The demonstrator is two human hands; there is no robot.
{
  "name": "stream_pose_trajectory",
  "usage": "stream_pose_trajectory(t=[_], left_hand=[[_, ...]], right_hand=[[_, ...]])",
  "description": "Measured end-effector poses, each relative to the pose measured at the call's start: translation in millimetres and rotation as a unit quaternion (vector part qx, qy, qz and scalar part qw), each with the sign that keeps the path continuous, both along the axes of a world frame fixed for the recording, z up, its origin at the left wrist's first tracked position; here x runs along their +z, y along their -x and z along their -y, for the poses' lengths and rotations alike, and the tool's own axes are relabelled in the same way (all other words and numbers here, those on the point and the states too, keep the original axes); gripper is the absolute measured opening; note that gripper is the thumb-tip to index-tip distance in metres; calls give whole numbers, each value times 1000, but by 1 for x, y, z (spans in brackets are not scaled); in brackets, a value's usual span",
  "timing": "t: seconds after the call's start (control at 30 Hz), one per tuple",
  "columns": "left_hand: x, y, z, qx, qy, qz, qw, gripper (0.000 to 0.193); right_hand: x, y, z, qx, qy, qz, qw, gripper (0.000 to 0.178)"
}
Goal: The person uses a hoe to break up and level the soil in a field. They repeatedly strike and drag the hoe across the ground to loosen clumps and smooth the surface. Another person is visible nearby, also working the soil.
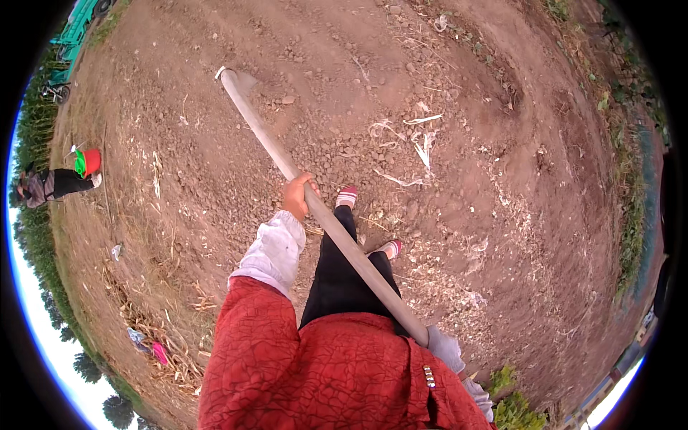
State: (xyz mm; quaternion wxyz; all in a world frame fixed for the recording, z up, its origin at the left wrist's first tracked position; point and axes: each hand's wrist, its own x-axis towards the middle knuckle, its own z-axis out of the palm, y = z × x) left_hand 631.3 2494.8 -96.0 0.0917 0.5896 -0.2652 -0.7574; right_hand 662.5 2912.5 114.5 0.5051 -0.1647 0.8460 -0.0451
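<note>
A long-handled hoe (344,244) slants across my body from the upper left to the lower right. Its head rests at the soil, and the blade (246,82) blends with the brown dirt. Bare fingers of my left hand (296,195) wrap around the middle of the wooden handle. At the handle's near end is my right hand (446,349), seemingly in a light grey glove and closed on the shaft; its fingers are mostly hidden behind the handle and my red jacket.
Loose clods and dry husks (424,147) litter the ground ahead. At the far left stands another person (68,183) by a red bucket (91,162). A green vehicle (72,36) is at the upper left. Dry stalks (168,344) lie lower left; leafy plants (516,412) grow lower right.
</note>
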Motion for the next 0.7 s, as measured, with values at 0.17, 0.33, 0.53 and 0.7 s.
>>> stream_pose_trajectory(t=[0.17, 0.33, 0.53, 0.7], left_hand=[[2, 1, -31, -10, -11, -6, 1000, 9], [-4, -14, -67, -34, -43, 8, 998, 7], [13, -30, -122, -5, -84, 38, 996, 12], [35, -44, -176, -19, -148, 37, 988, 11]], right_hand=[[0, -12, -24, -38, -32, 38, 998, 44], [2, -32, -56, -106, -29, 57, 992, 47], [-7, -57, -91, -115, -119, 112, 980, 49], [2, -79, -136, -116, -150, 124, 974, 49]])
